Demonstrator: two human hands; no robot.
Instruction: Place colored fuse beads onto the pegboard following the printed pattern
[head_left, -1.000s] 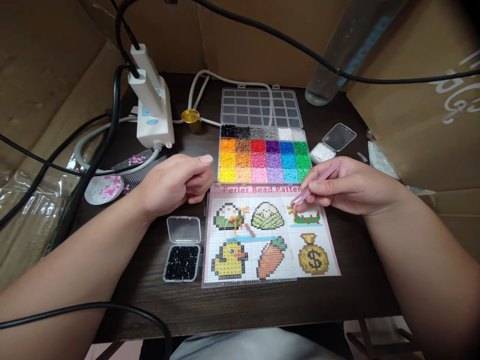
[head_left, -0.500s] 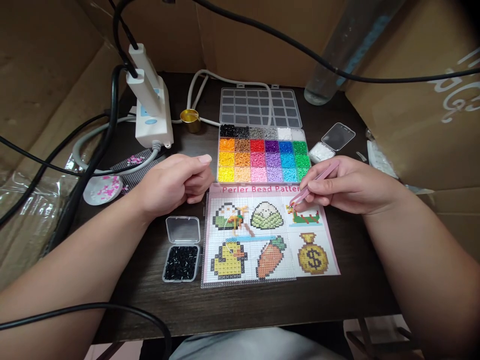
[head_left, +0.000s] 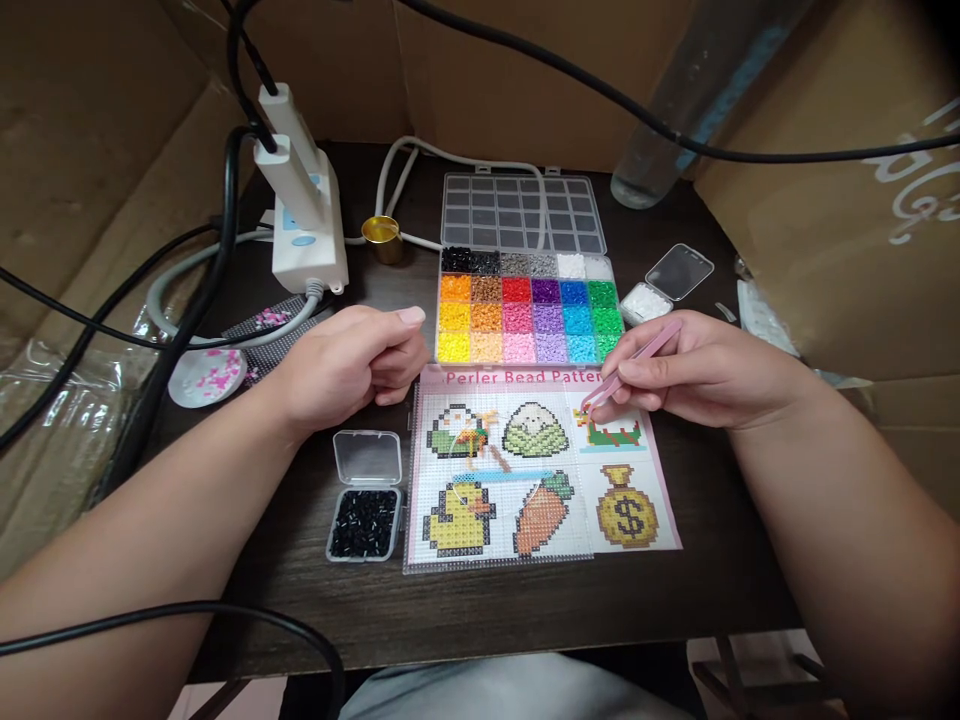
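My left hand [head_left: 360, 362] is curled closed to the left of the bead box, with nothing visible in it. Pink tweezers [head_left: 637, 360] are pinched in my right hand [head_left: 667, 368], their tips over the upper right of the pattern sheet [head_left: 664, 500]. A clear pegboard [head_left: 499, 565] lies over the left part of the sheet, with some orange, brown and light blue beads among the printed pictures. Behind it stands the open compartment box of coloured beads [head_left: 531, 305]. A small open case of black beads [head_left: 365, 523] sits left of the pegboard.
A white power strip [head_left: 309, 235] with cables is at the back left, beside a gold cup [head_left: 382, 240]. A white dish [head_left: 208, 376] holds pink beads. Another small case [head_left: 646, 303] holds white beads. A black cable [head_left: 225, 606] crosses the lower left.
The whole view has shifted very slightly. Both hands keep the same pose, and the tweezers remain in my right hand.
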